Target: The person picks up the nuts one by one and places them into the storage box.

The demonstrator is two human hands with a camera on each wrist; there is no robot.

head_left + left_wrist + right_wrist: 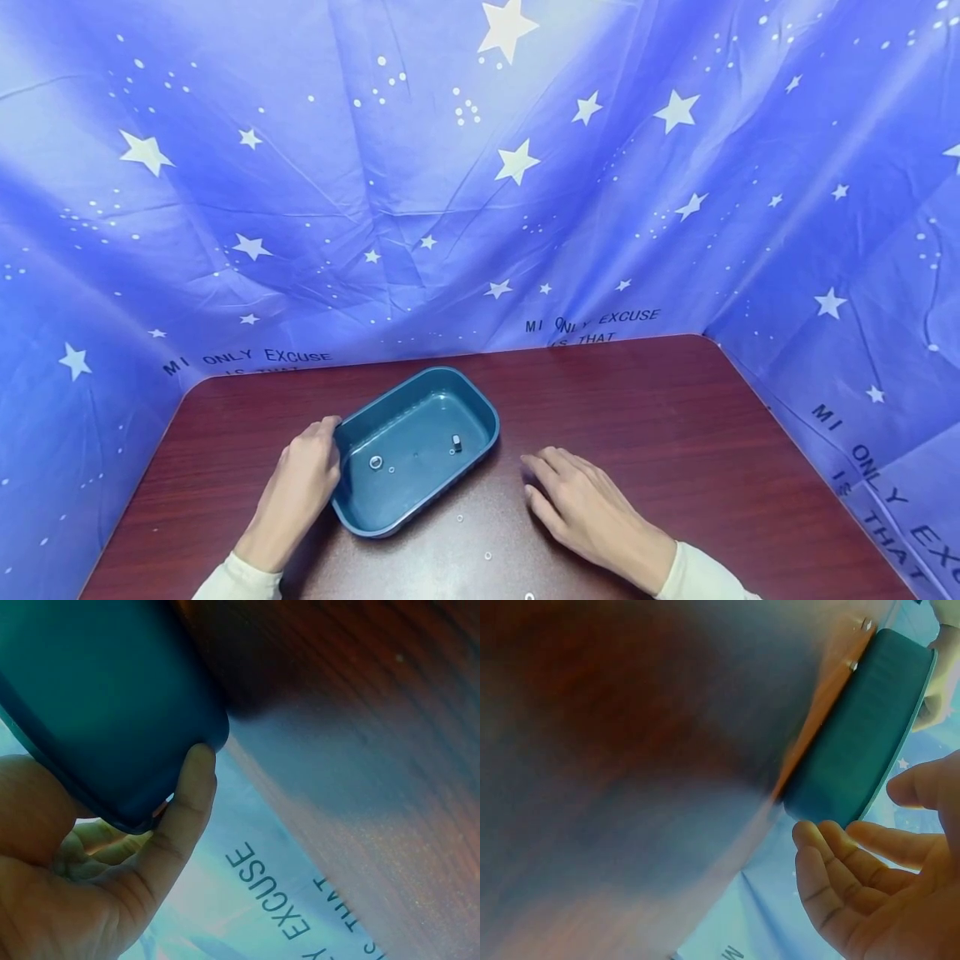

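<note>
A teal plastic tray (408, 500) stands slantwise on the table. My left hand (300, 467) grips its left end, and the left wrist view shows the fingers (196, 776) against the tray's outer wall with the thumb side at the rim. Inside lie a round metal ring or nut (376, 462), a small metal piece with a dark side (456, 443) and tiny rings (392, 470). To the right of the tray, apart from it, my right hand (581, 504) hovers or rests over the table, its fingers loosely bent. Nothing shows between the fingers in the right wrist view.
Small rings lie on the dark red wooden table (675, 417) in front of the tray: one ring (461, 518), another ring (487, 556) and a larger ring (529, 596) at the lower frame edge. Blue star-patterned cloth (420, 167) hangs behind the table and along its sides.
</note>
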